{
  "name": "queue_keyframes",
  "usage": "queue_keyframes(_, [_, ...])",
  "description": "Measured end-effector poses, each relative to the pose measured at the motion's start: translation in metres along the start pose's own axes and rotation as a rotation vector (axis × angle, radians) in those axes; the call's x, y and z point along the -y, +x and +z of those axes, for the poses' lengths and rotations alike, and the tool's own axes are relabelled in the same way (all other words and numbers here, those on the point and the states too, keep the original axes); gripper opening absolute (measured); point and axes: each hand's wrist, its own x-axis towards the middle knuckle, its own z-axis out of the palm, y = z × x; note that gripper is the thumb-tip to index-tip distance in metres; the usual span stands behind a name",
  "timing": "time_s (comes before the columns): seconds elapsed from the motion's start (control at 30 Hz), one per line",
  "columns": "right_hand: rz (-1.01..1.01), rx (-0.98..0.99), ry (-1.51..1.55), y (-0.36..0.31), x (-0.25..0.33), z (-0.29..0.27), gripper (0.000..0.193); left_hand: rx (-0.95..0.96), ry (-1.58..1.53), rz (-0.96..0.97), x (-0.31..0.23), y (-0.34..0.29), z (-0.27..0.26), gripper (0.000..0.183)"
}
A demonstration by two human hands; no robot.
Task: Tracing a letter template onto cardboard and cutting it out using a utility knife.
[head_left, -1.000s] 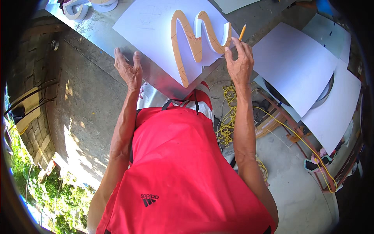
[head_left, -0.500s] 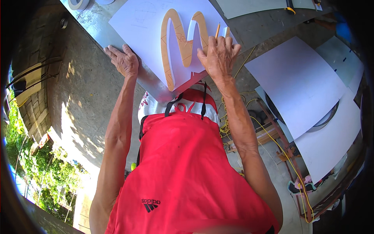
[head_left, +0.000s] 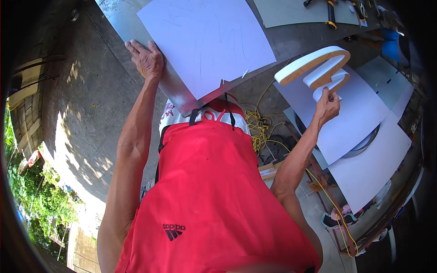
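Observation:
My left hand lies with its fingers stretched out on the grey metal tabletop, at the left edge of a white sheet. Faint pencil outlines of a curved letter show on that sheet. Out to the right, my right hand grips one end of a curved sign letter with white sides and a brown-papered face. The letter is up in the air, tilted, off the table. A small dark round end, perhaps of the pencil, shows by my right fingers; the rest of it is hidden.
Large white panels lie stacked to the right, below the raised letter. Yellow cord is coiled on the floor by the table. A black and yellow hand tool rests on another pale sheet at the far right. Part of another person in blue shows beyond.
My right hand has lifted the sign letter off the white sheet and carried it right, baring the pencil lines. My left hand stays on the table edge.

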Motion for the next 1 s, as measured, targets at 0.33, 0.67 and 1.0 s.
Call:
queue_keyframes(0.33, [0.300,-0.073,-0.225,-0.026,-0.131,-0.067,0.046,0.060,-0.106,-0.027,-0.001,-0.001,-0.003,0.074])
queue_keyframes(0.67, [0.308,-0.019,-0.267,-0.058,-0.120,-0.080,0.044,-0.028,-0.284,0.048,0.006,0.009,0.001,0.070])
queue_keyframes(1.0, [-0.041,-0.044,-0.095,-0.006,-0.048,-0.081,0.043,0.168,-0.503,-0.221,-0.002,-0.017,-0.020,0.072])
